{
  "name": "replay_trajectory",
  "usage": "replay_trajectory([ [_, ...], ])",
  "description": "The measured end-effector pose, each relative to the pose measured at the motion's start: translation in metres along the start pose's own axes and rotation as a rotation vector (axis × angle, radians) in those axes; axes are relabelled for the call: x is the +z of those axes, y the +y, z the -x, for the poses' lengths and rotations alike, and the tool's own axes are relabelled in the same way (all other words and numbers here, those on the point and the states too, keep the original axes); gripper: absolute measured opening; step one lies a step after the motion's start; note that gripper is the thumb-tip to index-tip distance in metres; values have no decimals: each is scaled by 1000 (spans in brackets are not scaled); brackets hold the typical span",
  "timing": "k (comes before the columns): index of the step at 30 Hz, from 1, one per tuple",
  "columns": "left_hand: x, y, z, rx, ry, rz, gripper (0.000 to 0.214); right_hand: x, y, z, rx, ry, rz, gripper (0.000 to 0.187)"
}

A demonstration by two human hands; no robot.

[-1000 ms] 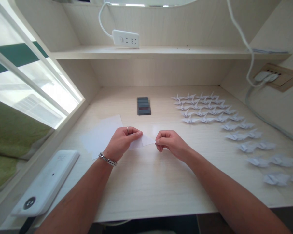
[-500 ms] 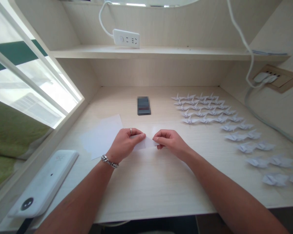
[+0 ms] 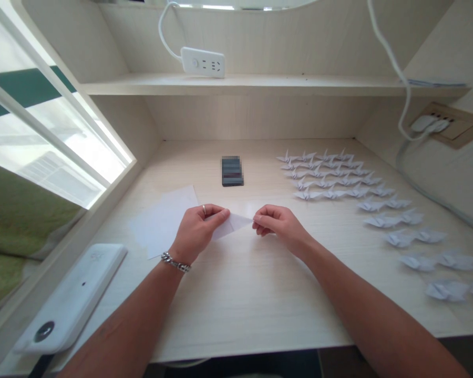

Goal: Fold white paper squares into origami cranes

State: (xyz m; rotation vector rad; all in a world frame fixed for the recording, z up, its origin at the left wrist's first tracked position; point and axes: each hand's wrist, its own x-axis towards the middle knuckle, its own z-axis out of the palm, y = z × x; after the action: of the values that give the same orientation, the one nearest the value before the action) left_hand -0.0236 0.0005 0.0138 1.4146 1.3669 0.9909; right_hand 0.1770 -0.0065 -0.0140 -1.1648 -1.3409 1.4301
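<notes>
A small folded white paper (image 3: 233,224) is held just above the pale wooden desk (image 3: 240,294) between both hands. My left hand (image 3: 199,228), with a ring and a chain bracelet, is closed on the paper's left part. My right hand (image 3: 278,226) pinches its right tip with thumb and fingers. A flat sheet of white paper (image 3: 163,220) lies on the desk just left of my left hand.
Several rows of folded white paper cranes (image 3: 331,176) cover the desk's right side, down to its right edge (image 3: 449,289). A dark phone (image 3: 232,171) lies behind the hands. A white device (image 3: 73,296) sits front left. A power strip (image 3: 203,62) rests on the shelf; cables hang right.
The paper has been drawn out into a narrower triangle between the hands. My right hand has shifted slightly right and up; my left hand has barely moved.
</notes>
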Motion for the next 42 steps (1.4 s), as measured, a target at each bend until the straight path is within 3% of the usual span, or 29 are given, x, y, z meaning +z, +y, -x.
replay_trajectory([
  [6,1,-9,-3,0,-208,-77,25,2,6,-2,-4,-27,73,19],
  [13,7,-11,1,58,-486,-200,19,6,5,1,16,-177,173,16],
  [24,-14,1,-4,62,-533,-200,13,-11,-5,1,55,-86,-38,21],
  [27,-18,-1,-6,61,-479,-151,13,-14,-6,0,51,-26,-91,22],
  [30,-15,-4,-6,66,-356,-96,13,-13,-5,0,43,-2,-86,22],
  [35,0,-8,-3,42,-406,-143,25,-5,-1,0,47,3,-39,24],
  [42,2,-4,-3,33,-328,-149,23,4,5,0,73,-63,-111,31],
])
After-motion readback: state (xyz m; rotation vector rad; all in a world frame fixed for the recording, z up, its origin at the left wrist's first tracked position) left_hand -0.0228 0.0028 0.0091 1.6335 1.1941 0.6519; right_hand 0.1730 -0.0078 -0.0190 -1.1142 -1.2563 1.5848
